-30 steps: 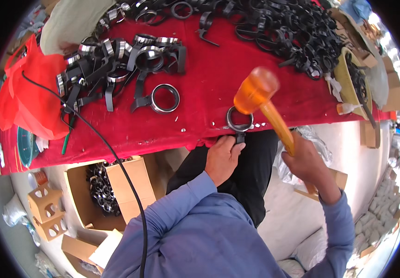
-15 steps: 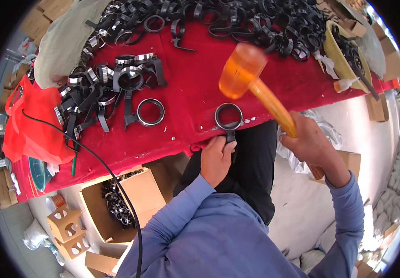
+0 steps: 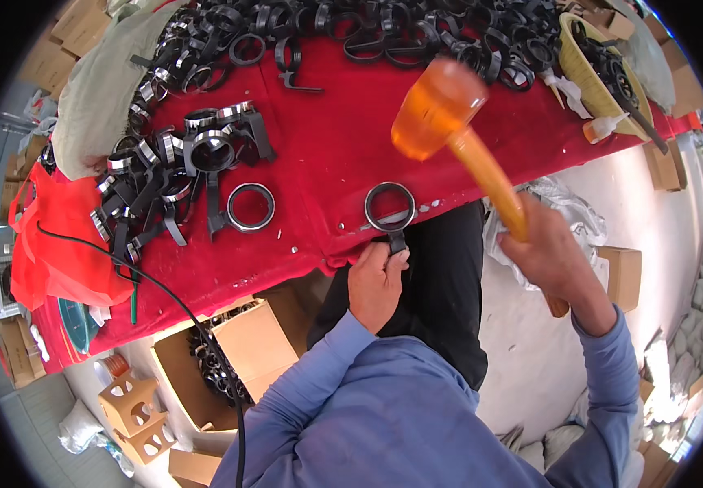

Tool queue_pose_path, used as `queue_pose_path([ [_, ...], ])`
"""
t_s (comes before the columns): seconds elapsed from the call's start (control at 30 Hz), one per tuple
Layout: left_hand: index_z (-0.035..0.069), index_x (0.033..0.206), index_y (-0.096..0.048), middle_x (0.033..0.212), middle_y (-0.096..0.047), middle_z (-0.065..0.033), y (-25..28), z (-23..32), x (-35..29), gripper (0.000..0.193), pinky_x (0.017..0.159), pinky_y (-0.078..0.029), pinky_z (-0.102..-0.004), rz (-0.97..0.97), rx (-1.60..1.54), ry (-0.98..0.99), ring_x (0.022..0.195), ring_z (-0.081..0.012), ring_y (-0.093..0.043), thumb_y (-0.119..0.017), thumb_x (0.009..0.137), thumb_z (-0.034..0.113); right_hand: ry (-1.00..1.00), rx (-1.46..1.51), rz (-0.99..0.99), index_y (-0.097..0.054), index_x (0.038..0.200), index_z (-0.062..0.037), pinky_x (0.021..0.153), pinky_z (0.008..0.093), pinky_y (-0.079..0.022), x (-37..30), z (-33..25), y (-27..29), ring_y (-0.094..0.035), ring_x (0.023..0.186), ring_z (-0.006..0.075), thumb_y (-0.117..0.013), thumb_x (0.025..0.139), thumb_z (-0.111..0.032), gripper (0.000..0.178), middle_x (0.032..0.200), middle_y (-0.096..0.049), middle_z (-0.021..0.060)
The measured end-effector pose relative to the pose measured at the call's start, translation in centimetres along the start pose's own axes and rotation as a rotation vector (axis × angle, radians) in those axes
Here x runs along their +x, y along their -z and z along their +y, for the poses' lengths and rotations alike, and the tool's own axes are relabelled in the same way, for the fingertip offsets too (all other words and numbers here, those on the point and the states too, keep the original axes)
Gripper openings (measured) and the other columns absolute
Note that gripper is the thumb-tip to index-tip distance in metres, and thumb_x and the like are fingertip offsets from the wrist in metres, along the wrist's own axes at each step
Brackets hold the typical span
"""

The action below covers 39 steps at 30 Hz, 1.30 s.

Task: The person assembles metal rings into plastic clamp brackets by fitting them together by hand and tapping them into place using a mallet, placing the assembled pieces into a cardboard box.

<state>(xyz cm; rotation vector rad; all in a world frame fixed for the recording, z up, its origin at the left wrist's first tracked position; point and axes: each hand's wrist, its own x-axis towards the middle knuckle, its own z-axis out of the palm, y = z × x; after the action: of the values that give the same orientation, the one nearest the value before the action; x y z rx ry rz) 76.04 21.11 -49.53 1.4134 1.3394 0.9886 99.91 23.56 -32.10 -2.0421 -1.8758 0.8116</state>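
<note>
Near the table's front edge, a black ring with a short arm [image 3: 390,206] lies on the red cloth. Its arm is pinched by the thumb and fingers of my left hand [image 3: 375,285]. My right hand [image 3: 548,250] is wrapped round the wooden handle of a mallet, whose amber, see-through head [image 3: 439,110] is raised above the cloth up and to the right of that ring. Left of the held ring, another ring piece [image 3: 251,207] lies flat beside a cluster of similar silver-edged black rings [image 3: 174,167].
Black ring parts [image 3: 343,23] are heaped along the table's far side. A yellow basket [image 3: 572,61] and small bottle [image 3: 604,128] stand at the right. A red bag [image 3: 63,244] hangs at the left, crossed by a black cable [image 3: 164,276]. An open carton [image 3: 254,346] holds more rings below.
The mallet head has lifted slightly and shifted right. My view has shifted a little. My left hand keeps its pinch on the ring's arm.
</note>
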Motion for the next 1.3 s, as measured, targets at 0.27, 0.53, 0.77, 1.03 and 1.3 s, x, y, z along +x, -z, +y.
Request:
queue_pose_path([
  [0.27,0.000,0.102,-0.067,0.090,-0.068,-0.0154,-0.6,0.5,-0.4,0.015,0.067,-0.055,-0.0390,-0.027,-0.025,-0.029,0.077,-0.0294,-0.074,-0.067,0.104,0.015,-0.154,0.124,-0.253,-0.058,0.107,0.0042,0.076,0.0528,-0.054,-1.0,0.5,-2.8,-0.068,0.086,0.0524,-0.070,0.091,-0.012,0.026,0.086,-0.067,0.0315],
  [0.53,0.001,0.098,-0.065,0.087,-0.065,-0.0180,0.2,-0.3,0.2,0.017,0.067,-0.052,-0.0456,-0.010,-0.004,-0.041,0.078,-0.0384,-0.068,-0.070,0.101,0.017,0.091,0.070,0.115,-0.059,0.103,-0.0008,0.063,0.0523,-0.053,-6.1,2.1,-6.7,-0.069,0.075,0.0507,-0.076,0.090,-0.011,0.024,0.076,-0.065,0.0290],
  [0.77,0.001,0.094,-0.061,0.085,-0.062,-0.0195,0.8,-0.6,0.3,0.023,0.066,-0.050,-0.0484,-0.010,0.086,-0.127,0.079,-0.0422,-0.065,-0.072,0.100,0.020,0.064,-0.057,0.098,-0.058,0.110,-0.0005,0.063,0.0531,-0.055,-6.3,4.5,-11.9,-0.069,0.073,0.0487,-0.074,0.088,-0.007,0.028,0.079,-0.067,0.0265],
  [1.03,0.000,0.094,-0.060,0.085,-0.064,-0.0187,0.9,0.1,0.4,0.024,0.067,-0.050,-0.0492,-0.036,0.051,-0.081,0.079,-0.0416,-0.066,-0.071,0.100,0.020,-0.033,0.072,0.305,-0.061,0.110,0.0032,0.064,0.0473,-0.055,-8.5,4.8,-13.6,-0.070,0.074,0.0485,-0.072,0.096,-0.016,0.026,0.078,-0.066,0.0271],
  [1.3,-0.001,0.098,-0.064,0.087,-0.067,-0.0168,1.2,-0.1,0.6,0.019,0.066,-0.053,-0.0414,-0.080,0.101,-0.071,0.076,-0.0319,-0.072,-0.069,0.102,0.017,-0.188,0.524,0.352,-0.060,0.102,0.0012,0.065,0.0407,-0.052,-7.6,4.2,-13.1,-0.065,0.066,0.0325,-0.074,0.094,-0.011,0.020,0.076,-0.064,0.0191],
])
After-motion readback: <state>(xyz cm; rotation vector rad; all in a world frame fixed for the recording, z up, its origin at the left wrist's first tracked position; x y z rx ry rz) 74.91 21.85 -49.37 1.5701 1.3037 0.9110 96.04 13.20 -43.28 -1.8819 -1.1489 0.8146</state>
